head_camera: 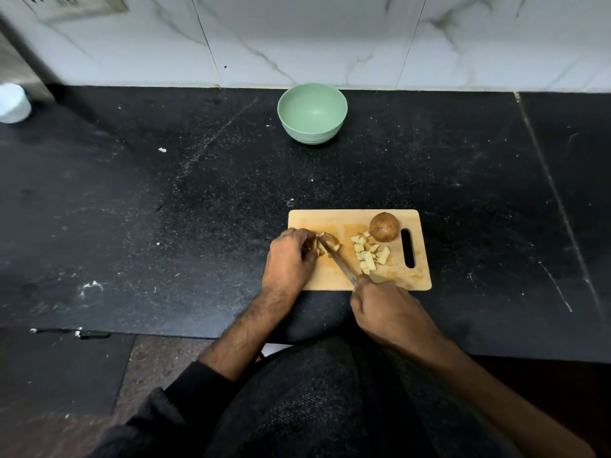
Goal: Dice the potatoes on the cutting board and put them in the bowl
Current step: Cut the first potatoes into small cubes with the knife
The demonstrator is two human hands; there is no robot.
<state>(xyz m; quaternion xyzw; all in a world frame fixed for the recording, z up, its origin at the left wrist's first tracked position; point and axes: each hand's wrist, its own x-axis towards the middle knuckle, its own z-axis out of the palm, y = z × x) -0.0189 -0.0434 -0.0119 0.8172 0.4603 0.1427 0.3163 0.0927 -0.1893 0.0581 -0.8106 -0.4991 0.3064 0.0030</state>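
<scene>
A wooden cutting board [334, 219] lies on the black counter near its front edge. My left hand [291, 252] holds a partly cut potato piece [329, 241] at the board's left side. My right hand [383, 302] grips the handle of a knife [337, 261], whose blade runs up and left onto that piece. A pile of pale potato dice [368, 254] sits mid-board. A brown potato half [383, 227] stands at the board's far right, by the handle slot. The green bowl [312, 112] stands empty at the back of the counter, near the wall.
The black speckled counter [165, 209] spreads wide to the left and right of the board. A white container [13, 103] stands at the far left. A white marble wall rises behind the bowl. Small white crumbs dot the counter.
</scene>
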